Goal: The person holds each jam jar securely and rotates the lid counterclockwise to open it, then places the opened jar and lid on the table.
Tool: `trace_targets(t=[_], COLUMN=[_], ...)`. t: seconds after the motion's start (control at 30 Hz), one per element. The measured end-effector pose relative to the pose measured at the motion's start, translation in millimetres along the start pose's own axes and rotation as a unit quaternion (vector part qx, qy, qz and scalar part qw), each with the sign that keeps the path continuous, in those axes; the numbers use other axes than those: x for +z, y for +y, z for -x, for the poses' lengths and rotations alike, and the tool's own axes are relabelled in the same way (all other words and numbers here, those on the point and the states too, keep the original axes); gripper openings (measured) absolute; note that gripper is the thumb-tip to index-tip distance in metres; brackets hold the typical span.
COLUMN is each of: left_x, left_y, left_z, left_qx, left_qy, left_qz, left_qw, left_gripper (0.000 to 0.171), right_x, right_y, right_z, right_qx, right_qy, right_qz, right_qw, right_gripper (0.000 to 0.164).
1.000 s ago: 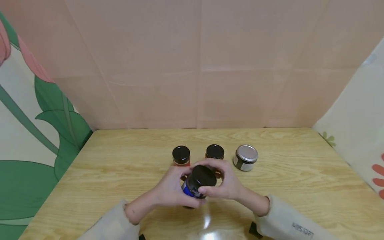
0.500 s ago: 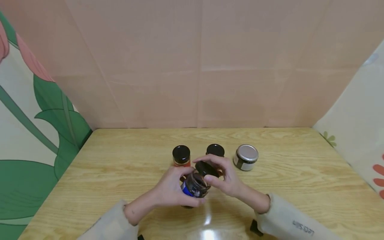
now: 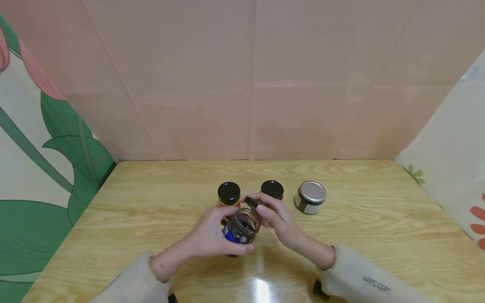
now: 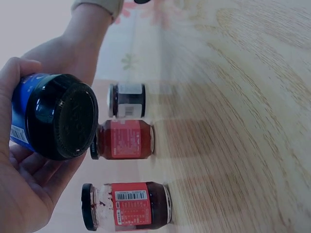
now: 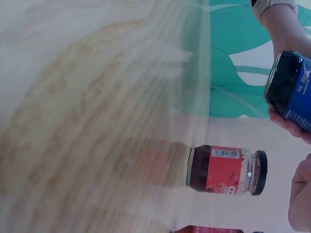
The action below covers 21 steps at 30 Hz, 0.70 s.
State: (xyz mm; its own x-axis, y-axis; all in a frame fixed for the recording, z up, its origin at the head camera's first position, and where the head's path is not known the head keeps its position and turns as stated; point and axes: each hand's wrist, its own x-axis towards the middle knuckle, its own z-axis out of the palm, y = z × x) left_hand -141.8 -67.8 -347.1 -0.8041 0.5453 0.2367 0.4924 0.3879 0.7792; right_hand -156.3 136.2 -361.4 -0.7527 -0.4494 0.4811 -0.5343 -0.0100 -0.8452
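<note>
While open jar is being gripped above surface by curled left hand, lid is being pinched at jar's one o'clock by right hand; steady jar is being advised.

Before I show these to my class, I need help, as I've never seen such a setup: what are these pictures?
No machine here: these are a person's two bare hands. The wide picture comes from a camera worn on the head, looking forward and down. The other two come from cameras on each wrist, where the scene looks turned sideways.

The left hand holds an open glass jar with a blue label, raised off the light wood-grain table. The right hand pinches a loose black lid. Standing beyond are a black-capped, red-labelled glass jar, a matching second jar and a squat dark jar with a silver-coloured lid.
</note>
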Motion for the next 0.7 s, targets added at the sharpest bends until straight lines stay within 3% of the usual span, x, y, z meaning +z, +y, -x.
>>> trace_targets(t=[0.13, 0.3, 0.53, 0.7], left_x=[-3.0, -7.0, -10.4, -13.5], left_y=[-2.0, -4.0, -4.5, -3.5], left_z=[2.1, 4.0, 3.4, 4.1], left_qx=[-0.015, -0.016, -0.031, -0.038], left_qy=[0.005, 0.018, 0.038, 0.047], left_qz=[0.001, -0.007, -0.005, -0.008], left_qw=[0.9999, 0.9997, 0.9988, 0.9981], left_gripper=[0.049, 0.052, 0.052, 0.053], right_x=[1, 1, 4, 4], right_y=[-2, 0, 2, 5], right_z=[-2, -3, -2, -2], right_qx=[0.036, 0.044, 0.091, 0.106], right_qy=[0.005, -0.001, -0.004, -0.009], right_qz=[-0.018, -0.056, -0.128, -0.159], right_qw=[0.999, 0.997, 0.988, 0.982], right_gripper=[0.04, 0.047, 0.058, 0.054])
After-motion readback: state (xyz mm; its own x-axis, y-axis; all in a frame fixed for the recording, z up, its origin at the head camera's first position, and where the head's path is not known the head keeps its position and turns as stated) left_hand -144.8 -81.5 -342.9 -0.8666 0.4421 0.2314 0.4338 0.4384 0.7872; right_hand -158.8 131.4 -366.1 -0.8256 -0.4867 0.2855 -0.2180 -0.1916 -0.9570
